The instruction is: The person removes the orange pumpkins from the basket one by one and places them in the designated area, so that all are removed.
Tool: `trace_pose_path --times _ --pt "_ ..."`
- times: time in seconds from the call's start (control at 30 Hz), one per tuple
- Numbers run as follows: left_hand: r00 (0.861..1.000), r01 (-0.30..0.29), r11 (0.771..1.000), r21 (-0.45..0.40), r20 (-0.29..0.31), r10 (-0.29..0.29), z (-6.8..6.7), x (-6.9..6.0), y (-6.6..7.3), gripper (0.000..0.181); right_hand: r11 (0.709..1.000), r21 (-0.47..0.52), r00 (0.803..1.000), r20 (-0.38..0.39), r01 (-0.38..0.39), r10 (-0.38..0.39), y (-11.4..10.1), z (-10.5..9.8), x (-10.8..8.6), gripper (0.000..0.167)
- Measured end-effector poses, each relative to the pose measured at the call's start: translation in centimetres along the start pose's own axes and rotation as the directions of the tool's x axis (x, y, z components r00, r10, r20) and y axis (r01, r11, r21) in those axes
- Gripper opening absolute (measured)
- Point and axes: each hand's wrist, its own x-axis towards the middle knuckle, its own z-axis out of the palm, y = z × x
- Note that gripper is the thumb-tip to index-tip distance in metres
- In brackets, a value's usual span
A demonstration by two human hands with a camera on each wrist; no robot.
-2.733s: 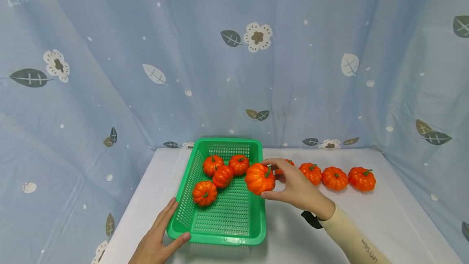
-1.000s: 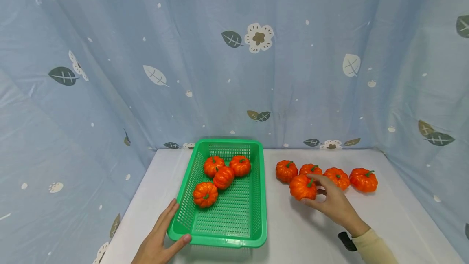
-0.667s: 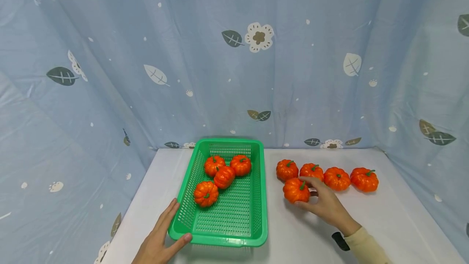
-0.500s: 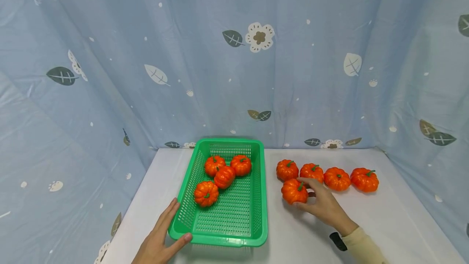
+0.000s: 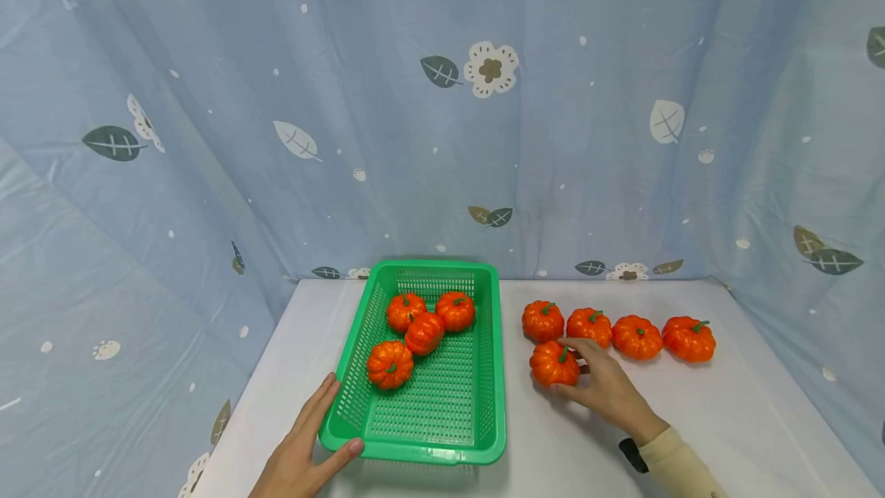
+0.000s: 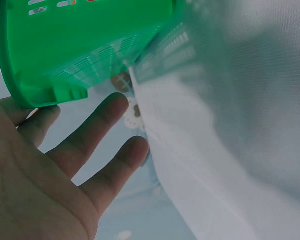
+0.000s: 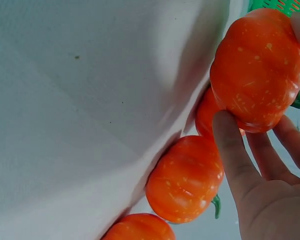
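Note:
In the head view my right hand [image 5: 608,390] holds an orange pumpkin [image 5: 554,364] between thumb and fingers, just in front of a row of pumpkins. The right wrist view shows that pumpkin [image 7: 260,70] between the thumb and fingers of my right hand [image 7: 275,200]. My left hand [image 5: 297,444] rests with extended fingers at the near-left corner of the green basket [image 5: 415,452]. Several pumpkins, among them one at the near left [image 5: 390,365], lie inside the basket. In the left wrist view the left hand [image 6: 55,165] touches the basket wall [image 6: 90,40], fingers spread.
Behind the held pumpkin, a row of pumpkins stands on the white table [image 5: 747,421], from one nearest the basket [image 5: 542,321] to one at the right end [image 5: 688,339]. A patterned blue curtain [image 5: 387,198] hangs behind and beside the table.
The right hand with its pumpkin has moved from above the basket's right edge to the table in front of the row, then slightly left and nearer. The left hand has stayed at the basket.

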Motion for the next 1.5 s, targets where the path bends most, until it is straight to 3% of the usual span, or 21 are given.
trace_pose_path --times 0.2,0.67,1.0,1.27,1.5 --pt "1.0 -0.025 1.0 0.006 -0.012 0.025 0.1 -0.2 -0.1 0.09 0.999 -0.031 1.0 0.006 -0.023 0.023 0.0 0.3 -0.2 0.077" --pt "1.0 -0.013 1.0 0.0 -0.003 0.013 0.0 0.0 0.2 0.091 0.996 -0.062 0.998 0.019 -0.056 0.057 0.3 0.7 -0.2 0.078" --pt "1.0 0.021 1.0 -0.013 0.017 -0.021 0.0 0.1 0.3 0.09 0.999 -0.049 1.0 0.004 -0.023 0.023 0.2 0.9 -0.3 0.078" --pt "1.0 0.028 1.0 -0.009 0.015 -0.028 0.0 0.1 0.2 0.09 0.998 -0.048 0.999 0.022 -0.044 0.045 0.3 0.5 -0.3 0.078" --pt "0.999 0.041 0.999 -0.01 0.016 -0.04 0.1 0.0 0.1 0.089 1.0 -0.028 1.0 -0.025 0.002 -0.002 0.0 -0.2 -0.5 0.075"
